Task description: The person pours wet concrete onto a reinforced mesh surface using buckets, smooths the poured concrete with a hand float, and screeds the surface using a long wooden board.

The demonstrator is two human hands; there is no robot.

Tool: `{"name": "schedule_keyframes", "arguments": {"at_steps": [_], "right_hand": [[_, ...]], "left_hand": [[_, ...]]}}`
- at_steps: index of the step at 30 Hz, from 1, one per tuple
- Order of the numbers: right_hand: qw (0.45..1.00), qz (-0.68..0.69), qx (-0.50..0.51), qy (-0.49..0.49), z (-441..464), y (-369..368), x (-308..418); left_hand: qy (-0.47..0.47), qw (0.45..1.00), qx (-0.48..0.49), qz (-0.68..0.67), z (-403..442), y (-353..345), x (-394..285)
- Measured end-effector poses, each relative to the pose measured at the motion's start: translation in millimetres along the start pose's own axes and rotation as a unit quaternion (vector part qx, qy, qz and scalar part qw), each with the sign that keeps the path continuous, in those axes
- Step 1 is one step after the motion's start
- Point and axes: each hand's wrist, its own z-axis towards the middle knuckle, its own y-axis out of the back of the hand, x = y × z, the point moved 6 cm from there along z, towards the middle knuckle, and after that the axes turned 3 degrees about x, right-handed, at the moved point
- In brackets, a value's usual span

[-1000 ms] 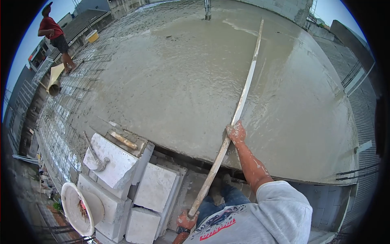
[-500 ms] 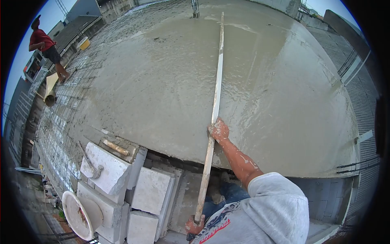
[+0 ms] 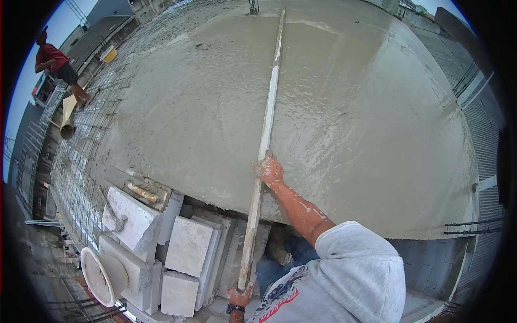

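Note:
A long, straight screed board (image 3: 271, 102), smeared with wet concrete, reaches from near my body across the wet concrete slab (image 3: 188, 118). My right hand (image 3: 269, 169) is closed around it partway along, arm stretched forward and spattered with concrete. Lower down, my left hand (image 3: 239, 295), with a dark watch at the wrist, is wrapped around the board's near end. The concrete looks smooth and shiny right of the board, rougher toward the left.
Stacked pale blocks (image 3: 189, 245) stand at lower left, bearing a hammer (image 3: 114, 215); a wooden-handled trowel (image 3: 142, 192) lies beside it. A white bucket (image 3: 97, 282) is nearby. Beyond the rebar mesh (image 3: 105, 107) stand a person in red (image 3: 51, 59) and a pipe (image 3: 67, 129).
Both hands and the screed board have shifted left across the wet concrete. My grip on the board stays the same. The person at far left has barely moved.

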Motion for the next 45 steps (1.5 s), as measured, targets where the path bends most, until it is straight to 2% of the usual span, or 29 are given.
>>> {"name": "schedule_keyframes", "arguments": {"at_steps": [3,6,9,12,15,21,26,29,32,40,43,45], "right_hand": [[1.000,-0.003,-0.009,-0.004,1.2,-0.2,-9.1],[0.999,0.007,-0.014,-0.038,-10.4,14.9,-8.0],[0.998,0.000,-0.034,-0.060,-16.9,17.6,-11.3],[0.996,0.002,-0.035,-0.082,-23.3,21.3,-15.6],[0.993,0.003,-0.047,-0.110,-29.5,17.8,-27.0],[0.984,0.021,-0.079,-0.157,-42.3,30.5,-34.6],[0.974,0.035,-0.119,-0.188,-55.1,38.8,-44.6],[0.986,-0.040,-0.116,-0.117,-27.8,-0.9,-91.5],[0.977,0.044,-0.126,-0.164,-61.6,47.3,-54.8],[0.981,0.056,-0.133,-0.129,-50.7,44.0,-56.5],[0.983,0.061,-0.127,-0.118,-53.7,43.8,-55.6],[0.984,0.051,-0.130,-0.114,-50.2,44.8,-54.7]], "left_hand": [[-0.042,0.997,0.000,0.064,5.1,9.9,-7.9],[-0.053,0.996,-0.023,0.065,4.6,35.7,-26.7],[-0.062,0.995,0.016,0.076,22.6,40.3,-10.1],[-0.099,0.994,0.003,0.052,39.8,45.4,6.1],[-0.131,0.988,-0.010,0.084,51.4,60.8,5.0],[-0.180,0.978,0.041,0.099,71.2,98.1,-24.4],[-0.206,0.969,0.046,0.128,96.7,112.9,-19.8],[-0.214,0.966,0.037,0.141,97.5,123.3,-33.6],[-0.226,0.959,0.006,0.171,94.8,124.1,-36.3],[-0.195,0.960,-0.024,0.200,80.8,109.4,-28.3],[-0.193,0.946,-0.081,0.249,61.1,110.3,-42.7],[-0.185,0.958,-0.072,0.207,64.0,105.1,-36.1]]}}
